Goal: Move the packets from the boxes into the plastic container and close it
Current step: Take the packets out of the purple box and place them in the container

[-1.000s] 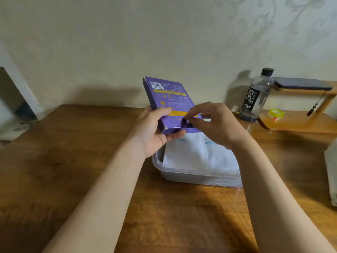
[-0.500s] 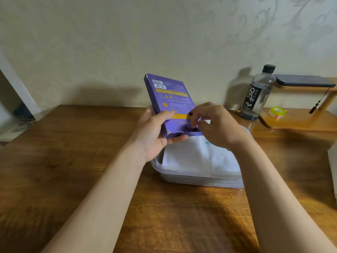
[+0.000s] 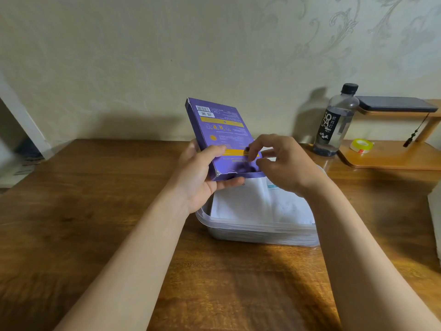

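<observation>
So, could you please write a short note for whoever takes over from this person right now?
Left hand grips the purple box, tilted above the plastic container.
Right hand pinches at the box's near right corner.
Done: white packets lie in the container, which stands on the table with no lid on.
Left: get any packets out of this box, then close the container.

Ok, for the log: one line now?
left hand holds purple box | right hand pinches its end | container open, packets inside
</observation>
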The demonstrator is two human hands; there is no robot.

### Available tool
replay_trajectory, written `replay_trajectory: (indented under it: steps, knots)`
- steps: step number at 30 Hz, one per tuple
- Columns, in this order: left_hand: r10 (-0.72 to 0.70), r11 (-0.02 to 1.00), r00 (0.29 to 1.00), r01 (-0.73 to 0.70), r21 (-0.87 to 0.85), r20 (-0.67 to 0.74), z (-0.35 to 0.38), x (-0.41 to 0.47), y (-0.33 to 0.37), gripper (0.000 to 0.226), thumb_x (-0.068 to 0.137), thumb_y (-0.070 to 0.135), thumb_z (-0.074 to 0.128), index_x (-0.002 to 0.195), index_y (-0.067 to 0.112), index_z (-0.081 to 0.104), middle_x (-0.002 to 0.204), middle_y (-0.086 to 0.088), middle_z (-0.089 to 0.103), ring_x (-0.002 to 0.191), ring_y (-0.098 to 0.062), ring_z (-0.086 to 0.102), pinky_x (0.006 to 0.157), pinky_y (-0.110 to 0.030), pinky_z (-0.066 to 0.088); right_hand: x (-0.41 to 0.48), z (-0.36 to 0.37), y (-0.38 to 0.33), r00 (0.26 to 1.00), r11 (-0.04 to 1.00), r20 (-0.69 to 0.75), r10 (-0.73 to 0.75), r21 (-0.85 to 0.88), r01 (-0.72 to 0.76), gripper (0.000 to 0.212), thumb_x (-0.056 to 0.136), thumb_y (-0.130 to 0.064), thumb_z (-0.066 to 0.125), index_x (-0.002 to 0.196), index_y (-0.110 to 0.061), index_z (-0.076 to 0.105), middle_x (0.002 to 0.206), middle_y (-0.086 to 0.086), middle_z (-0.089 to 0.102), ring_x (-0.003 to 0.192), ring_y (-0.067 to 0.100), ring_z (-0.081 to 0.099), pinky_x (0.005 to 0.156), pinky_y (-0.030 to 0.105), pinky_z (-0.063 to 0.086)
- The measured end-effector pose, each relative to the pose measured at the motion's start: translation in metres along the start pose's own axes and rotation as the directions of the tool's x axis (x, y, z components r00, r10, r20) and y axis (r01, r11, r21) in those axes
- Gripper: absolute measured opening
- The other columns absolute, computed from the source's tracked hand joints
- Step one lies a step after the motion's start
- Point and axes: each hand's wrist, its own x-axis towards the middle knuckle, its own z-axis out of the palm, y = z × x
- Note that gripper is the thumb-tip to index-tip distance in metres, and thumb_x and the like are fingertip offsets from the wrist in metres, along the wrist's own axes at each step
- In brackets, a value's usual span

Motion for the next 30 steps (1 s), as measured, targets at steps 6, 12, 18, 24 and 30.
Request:
replay_trajectory:
  steps: [6, 12, 18, 24, 30]
  knots:
    - [-0.004, 1.0, 1.0, 0.004, -0.022, -0.003, -0.0002, -0.0003, 0.0007, 0.02, 0.1, 0.003, 0.054, 0.107, 0.019, 0.063, 0.091, -0.007, 0.078, 0.078, -0.034, 0.075, 0.056, -0.042, 0.061, 0.0013, 0.0045, -0.0003, 0.999, 1.0, -0.032, -0.009, 0.002, 0.009, 0.01, 0.086, -0.019, 0.076, 0.091, -0.028, 0.076, 0.103, -0.003, 0.071, 0.091, 0.015, 0.066, 0.085, 0.032, 0.054]
    - [-0.014, 1.0, 1.0, 0.014, -0.016, -0.007, -0.0013, 0.0008, 0.0, 0.021, 0.1, 0.003, 0.053, 0.108, 0.02, 0.063, 0.095, -0.008, 0.078, 0.082, -0.035, 0.075, 0.057, -0.042, 0.061, 0.0011, 0.0045, -0.0023, 0.997, 0.998, -0.065, -0.042, -0.053, 0.039, 0.007, 0.085, -0.016, 0.076, 0.086, -0.022, 0.078, 0.099, -0.007, 0.069, 0.099, 0.011, 0.062, 0.092, 0.03, 0.051]
    - [-0.029, 0.999, 1.0, 0.029, -0.026, -0.005, -0.0015, 0.0, 0.0009, 0.018, 0.1, 0.004, 0.054, 0.109, 0.017, 0.063, 0.095, -0.01, 0.078, 0.08, -0.036, 0.075, 0.056, -0.042, 0.061, -0.0002, 0.0063, -0.005, 0.998, 0.987, -0.021, -0.066, -0.149, 0.062, 0.005, 0.091, -0.015, 0.069, 0.091, -0.019, 0.072, 0.107, 0.004, 0.061, 0.098, 0.014, 0.056, 0.08, 0.008, 0.04]
    - [-0.049, 0.996, 0.999, 0.048, -0.075, -0.017, -0.0026, 0.001, 0.0012, 0.018, 0.099, 0.003, 0.055, 0.111, 0.015, 0.063, 0.099, -0.013, 0.076, 0.082, -0.04, 0.075, 0.058, -0.044, 0.061, 0.0018, 0.0075, 0.0003, 0.997, 0.99, 0.008, -0.073, -0.123, 0.073, 0.009, 0.095, -0.009, 0.061, 0.091, -0.015, 0.066, 0.101, 0.007, 0.068, 0.097, 0.024, 0.059, 0.087, 0.024, 0.043]
    - [-0.079, 0.988, 0.997, 0.075, -0.135, -0.023, -0.004, 0.0008, 0.0032, 0.027, 0.099, 0.001, 0.053, 0.124, 0.011, 0.059, 0.127, -0.025, 0.066, 0.088, -0.044, 0.074, 0.06, -0.044, 0.061, 0.0003, 0.0045, 0.0015, 0.996, 0.996, 0.013, -0.085, 0.004, 0.085, 0.019, 0.097, -0.004, 0.055, 0.085, -0.018, 0.061, 0.108, 0.002, 0.072, 0.105, 0.019, 0.064, 0.092, 0.03, 0.049]
